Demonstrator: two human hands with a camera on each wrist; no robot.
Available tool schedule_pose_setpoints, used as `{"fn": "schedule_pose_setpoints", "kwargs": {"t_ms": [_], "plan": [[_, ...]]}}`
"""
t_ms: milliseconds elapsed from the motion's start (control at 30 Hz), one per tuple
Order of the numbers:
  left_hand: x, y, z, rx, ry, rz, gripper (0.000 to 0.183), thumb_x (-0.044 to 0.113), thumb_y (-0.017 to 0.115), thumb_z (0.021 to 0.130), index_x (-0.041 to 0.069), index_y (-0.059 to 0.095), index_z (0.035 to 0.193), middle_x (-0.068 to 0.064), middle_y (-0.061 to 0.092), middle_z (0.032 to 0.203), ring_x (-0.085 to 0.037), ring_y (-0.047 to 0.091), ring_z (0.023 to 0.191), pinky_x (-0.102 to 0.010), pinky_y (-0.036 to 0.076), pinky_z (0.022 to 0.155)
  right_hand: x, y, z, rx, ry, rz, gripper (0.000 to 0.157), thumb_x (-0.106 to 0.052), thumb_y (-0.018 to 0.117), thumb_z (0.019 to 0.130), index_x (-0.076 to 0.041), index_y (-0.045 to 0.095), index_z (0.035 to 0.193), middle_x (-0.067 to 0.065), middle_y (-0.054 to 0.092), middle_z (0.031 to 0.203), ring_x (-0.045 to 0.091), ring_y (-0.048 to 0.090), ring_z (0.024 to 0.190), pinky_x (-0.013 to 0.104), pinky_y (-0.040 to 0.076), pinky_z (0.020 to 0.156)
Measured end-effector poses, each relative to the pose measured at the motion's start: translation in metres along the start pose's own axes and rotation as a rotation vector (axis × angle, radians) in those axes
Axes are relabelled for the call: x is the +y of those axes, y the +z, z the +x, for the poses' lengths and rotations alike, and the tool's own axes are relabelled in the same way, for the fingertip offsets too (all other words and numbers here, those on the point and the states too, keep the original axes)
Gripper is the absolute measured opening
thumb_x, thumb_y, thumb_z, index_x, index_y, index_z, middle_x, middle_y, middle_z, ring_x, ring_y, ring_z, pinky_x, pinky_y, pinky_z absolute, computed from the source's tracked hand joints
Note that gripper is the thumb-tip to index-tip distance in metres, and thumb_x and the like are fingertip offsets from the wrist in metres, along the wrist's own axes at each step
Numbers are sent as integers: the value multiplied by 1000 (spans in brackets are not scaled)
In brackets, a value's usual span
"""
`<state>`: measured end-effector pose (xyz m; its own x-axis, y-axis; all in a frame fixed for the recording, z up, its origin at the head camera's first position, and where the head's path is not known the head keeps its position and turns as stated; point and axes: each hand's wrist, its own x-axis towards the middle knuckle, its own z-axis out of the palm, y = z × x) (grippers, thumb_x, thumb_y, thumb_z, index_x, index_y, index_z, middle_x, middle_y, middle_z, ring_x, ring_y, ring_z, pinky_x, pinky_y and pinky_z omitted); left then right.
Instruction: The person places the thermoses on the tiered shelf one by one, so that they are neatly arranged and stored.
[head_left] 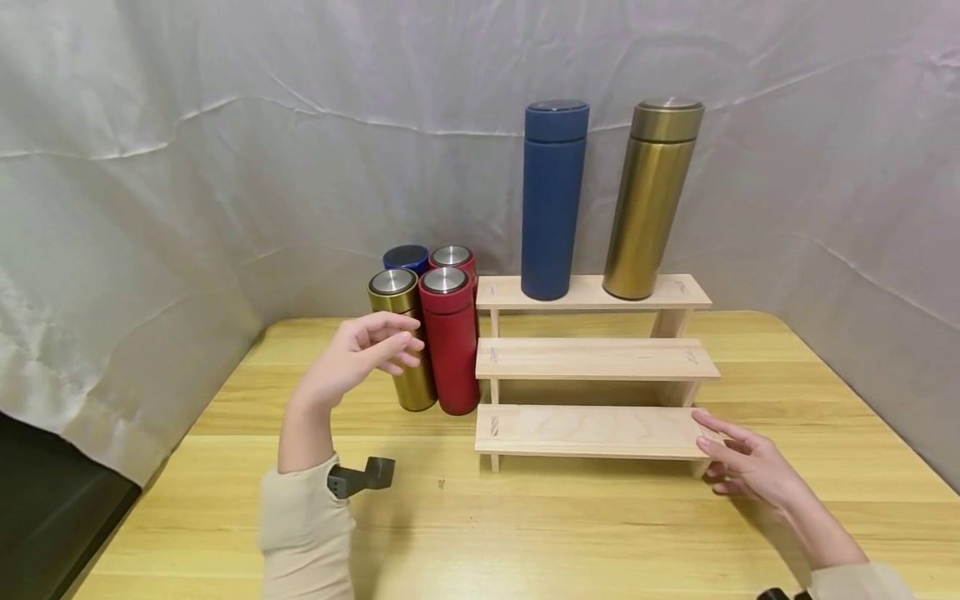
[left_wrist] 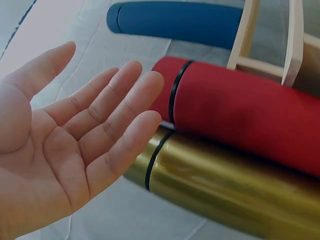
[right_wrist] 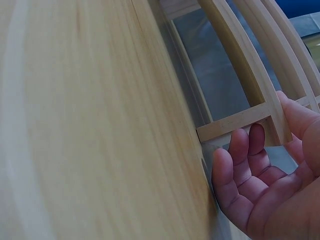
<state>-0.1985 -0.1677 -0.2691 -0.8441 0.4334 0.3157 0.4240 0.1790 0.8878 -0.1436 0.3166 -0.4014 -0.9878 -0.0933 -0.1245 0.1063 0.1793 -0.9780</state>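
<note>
My left hand (head_left: 352,354) hovers with relaxed, slightly bent fingers in front of the gold thermos bottle (head_left: 416,379) and the red thermos bottle (head_left: 452,354). Nothing is in its palm, as the left wrist view shows. A three-step wooden display rack (head_left: 585,433) stands right of these bottles. At the rack's lower right end, my right hand (head_left: 753,471) holds the bottom step's corner between thumb and fingers. In the right wrist view several fingers (right_wrist: 240,145) curl beside the rack's leg, below the board.
On the top step stand a tall blue bottle (head_left: 553,208) and a tall gold bottle (head_left: 652,208), the latter near the right end. Behind the front pair are a dark blue bottle (head_left: 405,257) and a second red bottle (head_left: 453,254). Grey cloth (head_left: 300,167) hangs behind the wooden table (head_left: 420,533).
</note>
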Motion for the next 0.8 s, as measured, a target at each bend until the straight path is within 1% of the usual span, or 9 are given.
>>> {"fn": "schedule_pose_setpoints", "kwargs": {"t_ms": [233,300,367,400,533,600,633,700,800], "plan": [[-8,-13,-11,42,-20,21,32,8,49,91,-12,47,115,-25,59,98,-24,63,80,-37,52,68,0,0,0,-2,0,-4,37,-19,55,90,-49,54,111,-12,58,91,9,55,66,29,52,57],[-9,-16,-14,65,-32,25,33,9,50,91,-12,46,116,-27,58,98,-24,63,81,-38,51,68,1,0,0,2,4,-11,37,-19,55,90,-49,53,112,-12,58,91,9,55,67,30,52,58],[-11,-21,-18,96,-42,38,34,10,52,91,-12,46,116,-26,58,98,-23,63,81,-37,52,68,1,0,0,-3,-1,-16,38,-19,55,90,-49,53,113,-12,57,92,9,55,67,30,52,58],[-12,-23,-20,113,-47,44,34,10,52,90,-11,46,117,-24,59,97,-22,63,81,-36,52,68,1,0,0,0,2,-18,38,-19,55,90,-49,53,113,-11,58,92,9,55,67,30,52,58],[-15,-28,-25,180,-65,61,35,10,55,89,-10,48,117,-4,64,89,-15,62,80,-31,52,66,0,0,0,-8,-4,-11,38,-18,54,90,-50,53,111,-10,58,91,10,55,67,30,52,57],[-16,-30,-27,212,-76,68,35,9,57,88,-9,48,116,3,64,88,-12,61,80,-29,51,67,0,0,0,-3,1,-9,38,-18,55,90,-50,54,109,-11,58,91,10,55,66,29,52,57],[-17,-30,-27,226,-84,73,35,9,57,87,-9,49,116,2,63,90,-11,61,81,-28,51,67,0,0,0,-5,-1,-6,38,-18,55,90,-50,54,109,-11,58,91,10,55,66,29,52,57],[-19,-29,-26,255,-100,92,38,9,59,86,-9,48,117,-5,62,97,-12,59,86,-27,50,68,0,0,0,3,5,-7,38,-18,55,89,-50,54,109,-10,59,90,10,55,66,29,52,57],[-23,-28,-24,283,-123,133,45,10,62,84,-7,46,121,-18,55,111,-20,54,98,-30,48,77,1,0,0,5,11,-20,38,-20,56,89,-50,53,112,-7,58,89,10,56,66,30,52,58]]}}
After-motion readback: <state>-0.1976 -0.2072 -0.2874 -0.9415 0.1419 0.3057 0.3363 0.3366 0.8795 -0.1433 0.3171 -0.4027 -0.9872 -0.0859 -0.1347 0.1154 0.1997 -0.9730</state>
